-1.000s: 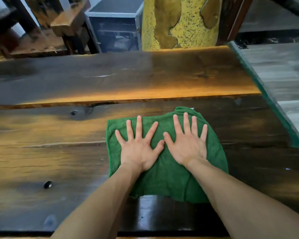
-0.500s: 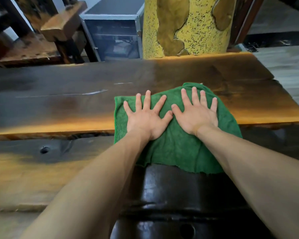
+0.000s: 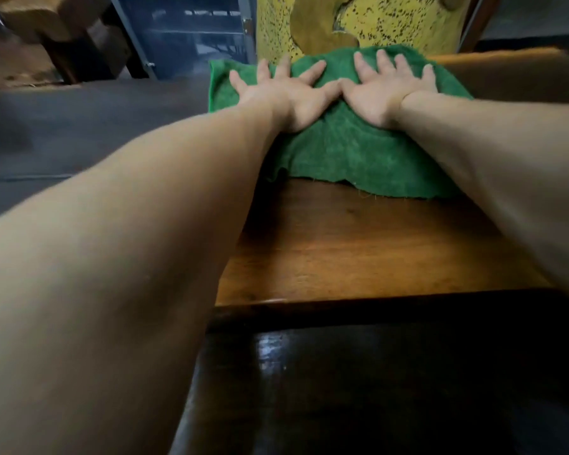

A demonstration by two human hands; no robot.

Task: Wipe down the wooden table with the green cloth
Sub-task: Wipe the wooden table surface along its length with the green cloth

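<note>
cloth: I've pushed it from the near plank to the counter's far edge
my hands: now at full reach, arms stretched out

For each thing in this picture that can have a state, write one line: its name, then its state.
green cloth: spread flat at the far edge of the table, pressed under both hands.
left hand: open, fingers splayed, palm down on the cloth.
right hand: open, fingers splayed, palm down on the cloth.
wooden table: bare wood showing nearer than the cloth.
</note>
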